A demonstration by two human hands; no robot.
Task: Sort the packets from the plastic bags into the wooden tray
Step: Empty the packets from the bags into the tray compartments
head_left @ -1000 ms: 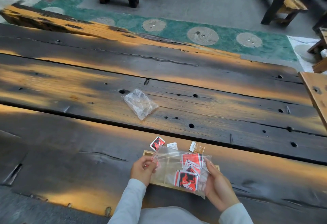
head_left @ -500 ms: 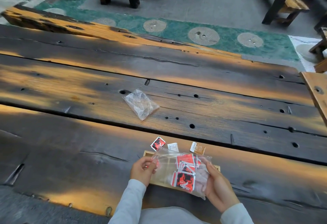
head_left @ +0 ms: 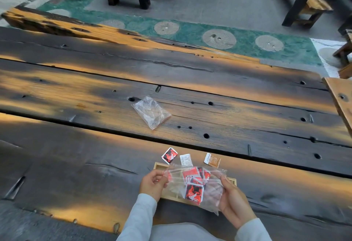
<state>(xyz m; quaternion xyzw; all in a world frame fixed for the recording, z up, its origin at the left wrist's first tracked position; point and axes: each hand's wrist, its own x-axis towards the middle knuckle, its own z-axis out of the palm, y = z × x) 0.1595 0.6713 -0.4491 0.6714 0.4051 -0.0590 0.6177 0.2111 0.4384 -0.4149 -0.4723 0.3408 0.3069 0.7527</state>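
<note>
Both hands hold a clear plastic bag (head_left: 213,193) of several red packets (head_left: 193,193) just above the wooden tray (head_left: 157,165), which it mostly hides. My left hand (head_left: 153,183) pinches the bag's left top corner. My right hand (head_left: 233,200) cradles its right side with curled fingers. Beyond the tray lie a red packet (head_left: 169,155), a white packet (head_left: 186,160) and a brown packet (head_left: 212,160) in a row on the table.
A second clear plastic bag (head_left: 151,111), crumpled, lies further out on the dark plank table (head_left: 76,155). A lighter wooden board (head_left: 341,97) juts in at the right edge. Benches stand on the floor beyond the table.
The bag has shifted slightly and the red packets inside have slid lower and bunched together. Both hands keep their hold.
</note>
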